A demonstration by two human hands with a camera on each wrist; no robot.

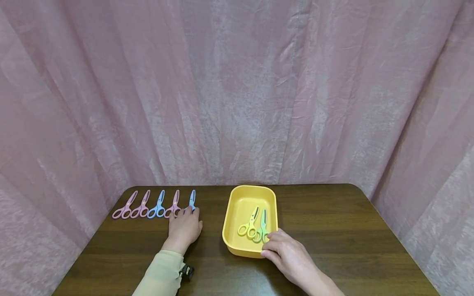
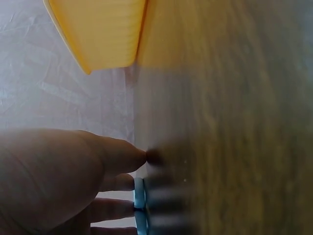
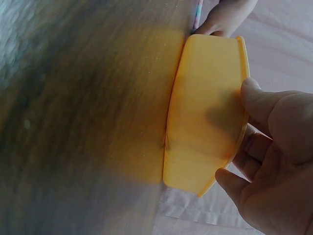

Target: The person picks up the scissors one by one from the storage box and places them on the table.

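Note:
My left hand (image 1: 184,230) reaches over the handles of a pair of blue scissors (image 1: 192,199), the rightmost of a row on the table. Its fingers look fairly straight; in the left wrist view the fingertips touch the blue handles (image 2: 140,193) and the thumb tip is at the tabletop. At the near right corner of a yellow tray (image 1: 253,188), my right hand (image 1: 290,255) grips the rim, thumb outside the wall and some fingers over the edge. Inside the tray lie yellow scissors (image 1: 252,225) and green scissors (image 1: 263,224), whose handle is partly hidden by the right fingers.
Left of my left hand, pink scissors (image 1: 175,202), blue scissors (image 1: 160,202), and two more pink pairs (image 1: 144,202) lie in line, blades pointing away. Everything is on a dark wooden table (image 1: 333,222). Pink curtains (image 1: 237,102) hang behind and at both sides.

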